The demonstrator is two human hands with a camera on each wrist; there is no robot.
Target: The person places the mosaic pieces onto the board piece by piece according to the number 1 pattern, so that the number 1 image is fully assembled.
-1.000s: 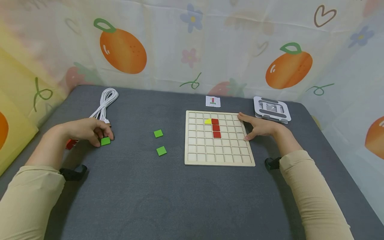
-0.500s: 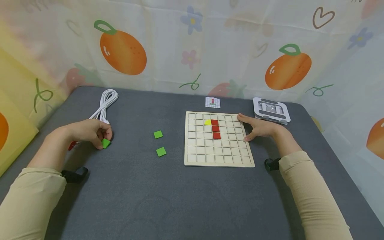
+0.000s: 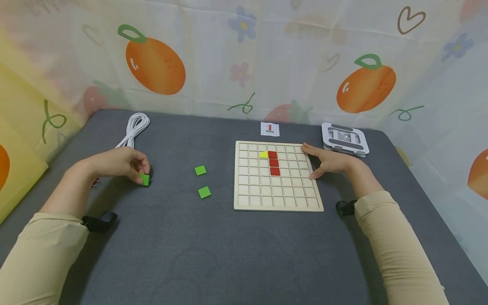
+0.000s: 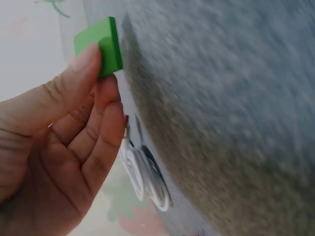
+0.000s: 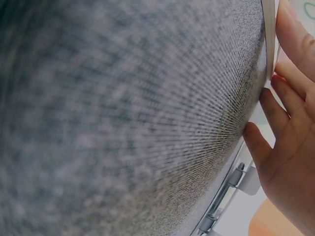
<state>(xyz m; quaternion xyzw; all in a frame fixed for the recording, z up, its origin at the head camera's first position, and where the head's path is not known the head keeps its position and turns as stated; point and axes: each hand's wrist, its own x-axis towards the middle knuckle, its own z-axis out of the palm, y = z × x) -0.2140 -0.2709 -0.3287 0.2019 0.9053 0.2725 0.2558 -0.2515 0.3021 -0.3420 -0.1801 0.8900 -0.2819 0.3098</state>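
Between thumb and fingers, my left hand (image 3: 118,164) pinches a green square tile (image 4: 96,43), seen close in the left wrist view; in the head view it is just above the cloth. Two more green tiles, a far one (image 3: 200,170) and a near one (image 3: 204,192), lie to its right. My right hand (image 3: 331,162) rests with spread, mostly straight fingers at the right edge of a pale gridded board (image 3: 255,190). On the board, red squares (image 3: 273,162) stand in a column, with a small yellow piece (image 3: 263,155) left of the top one.
Behind the board lies a small printed grid card (image 3: 270,129). A grey-and-white folded stand-like object (image 3: 345,139) sits at the back right. A coiled white cable (image 3: 134,127) lies behind my left hand. Something red (image 3: 95,182) is mostly hidden by the left wrist.
My left hand has picked the green tile off the cloth and moved slightly right with it. The right hand and the board have stayed in place.
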